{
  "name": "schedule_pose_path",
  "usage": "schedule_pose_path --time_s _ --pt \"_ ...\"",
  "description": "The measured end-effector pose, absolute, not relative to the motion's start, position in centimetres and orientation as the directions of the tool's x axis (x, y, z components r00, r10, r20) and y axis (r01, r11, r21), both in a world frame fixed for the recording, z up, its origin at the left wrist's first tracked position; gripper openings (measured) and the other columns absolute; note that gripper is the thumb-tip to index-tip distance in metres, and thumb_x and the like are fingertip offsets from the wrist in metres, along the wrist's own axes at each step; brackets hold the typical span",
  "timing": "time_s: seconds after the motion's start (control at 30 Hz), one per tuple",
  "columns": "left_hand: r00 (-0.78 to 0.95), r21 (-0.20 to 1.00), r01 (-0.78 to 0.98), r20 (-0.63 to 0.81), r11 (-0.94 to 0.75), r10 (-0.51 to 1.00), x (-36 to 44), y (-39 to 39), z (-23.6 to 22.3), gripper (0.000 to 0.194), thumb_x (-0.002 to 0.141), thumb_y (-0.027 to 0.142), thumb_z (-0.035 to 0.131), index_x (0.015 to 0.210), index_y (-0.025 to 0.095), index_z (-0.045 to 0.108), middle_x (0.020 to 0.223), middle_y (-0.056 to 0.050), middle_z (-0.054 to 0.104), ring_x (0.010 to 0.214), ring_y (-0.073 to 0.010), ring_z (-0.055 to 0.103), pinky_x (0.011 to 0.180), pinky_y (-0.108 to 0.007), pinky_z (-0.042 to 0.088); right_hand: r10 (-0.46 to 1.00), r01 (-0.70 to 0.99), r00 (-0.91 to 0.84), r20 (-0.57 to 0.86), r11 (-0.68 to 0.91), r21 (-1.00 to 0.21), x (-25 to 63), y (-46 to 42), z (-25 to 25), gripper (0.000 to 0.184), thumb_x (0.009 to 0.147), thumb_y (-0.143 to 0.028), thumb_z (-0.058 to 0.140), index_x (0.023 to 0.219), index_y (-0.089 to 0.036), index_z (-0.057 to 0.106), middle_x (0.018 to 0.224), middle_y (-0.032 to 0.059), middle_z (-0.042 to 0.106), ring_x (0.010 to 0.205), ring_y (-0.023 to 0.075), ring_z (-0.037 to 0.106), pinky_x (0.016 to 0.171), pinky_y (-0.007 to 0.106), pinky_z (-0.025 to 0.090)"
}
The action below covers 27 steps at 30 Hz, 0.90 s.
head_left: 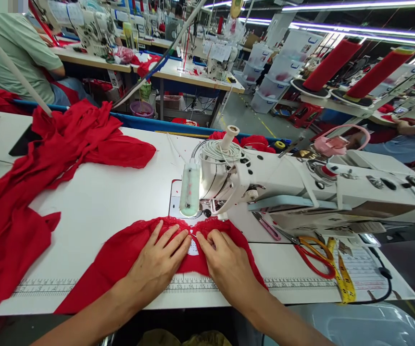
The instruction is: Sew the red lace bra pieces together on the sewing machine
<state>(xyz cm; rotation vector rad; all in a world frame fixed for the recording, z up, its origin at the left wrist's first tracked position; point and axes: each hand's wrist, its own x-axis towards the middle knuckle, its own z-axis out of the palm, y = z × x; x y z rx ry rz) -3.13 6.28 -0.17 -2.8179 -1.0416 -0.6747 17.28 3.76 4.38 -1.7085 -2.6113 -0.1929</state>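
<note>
"Where is the red cloth in relation to the hands?"

"Directly beneath both. The left hand lies flat on it, fingers stretched out and slightly apart. The right hand bends over it with fingers curled, its tip close to the left fingertips; I can't tell whether it is pinching the cloth."

"What is the cloth like?"

"Soft and matte, with a lacy, wavy far edge. A small white patch shows between the hands."

"And around it?"

"A smooth white surface, with a printed ruler scale along its near edge. At right, a limp yellow tape measure lies beside metal scissors with looped red and orange handles. At left, a rumpled red heap spreads in loose folds."

"Farther off?"

"A glossy, pale sewing machine just beyond the cloth, then tapering red thread cones. Behind, stacked translucent plastic boxes."
</note>
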Motion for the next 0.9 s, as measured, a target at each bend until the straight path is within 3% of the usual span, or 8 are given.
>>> schedule_pose_path --time_s 0.27,0.47,0.63,0.9 --pt "0.676 0.096 0.621 0.436 -0.778 0.593 -3.1 6.4 0.1 0.040 0.098 0.010 0.042 0.132 0.015 0.062 0.131 -0.008 0.068 0.125 -0.0288 0.056 0.120 -0.056 0.026 0.922 0.919 -0.385 0.036 0.379 0.107 16.9 4.1 4.0 0.051 0.082 -0.001 0.060 0.130 -0.020 0.061 0.093 0.0088 0.064 0.079 0.0202 0.060 0.056 0.024 0.052" --pt "0.687 0.086 0.616 0.428 -0.783 0.588 -3.1 6.4 0.0 0.040 0.097 0.010 0.042 0.132 0.014 0.062 0.132 -0.008 0.067 0.126 -0.0295 0.056 0.121 -0.058 0.022 0.933 0.926 -0.360 0.014 0.355 0.127 16.4 4.1 4.1 0.053 0.078 0.001 0.061 0.127 -0.018 0.064 0.094 0.0096 0.065 0.077 0.0209 0.062 0.056 0.025 0.054" --pt "0.720 0.049 0.571 0.449 -0.819 0.529 -3.0 6.7 0.3 0.039 0.100 0.011 0.040 0.133 0.010 0.060 0.132 -0.009 0.067 0.129 -0.0271 0.055 0.124 -0.052 0.021 0.928 0.917 -0.369 0.051 0.355 0.181 15.8 3.7 3.8 0.053 0.080 0.004 0.056 0.130 -0.012 0.060 0.092 0.0112 0.063 0.077 0.0224 0.063 0.051 0.027 0.054" --pt "0.686 0.056 0.556 0.533 -0.829 0.496 -2.5 6.7 0.6 0.035 0.098 0.005 0.042 0.124 0.007 0.064 0.117 -0.011 0.073 0.114 -0.0224 0.065 0.123 -0.052 0.028 0.959 0.940 -0.282 0.023 0.271 0.206 14.8 3.6 3.0 0.054 0.083 0.002 0.055 0.135 -0.011 0.057 0.094 0.0106 0.063 0.073 0.0189 0.066 0.052 0.024 0.055"
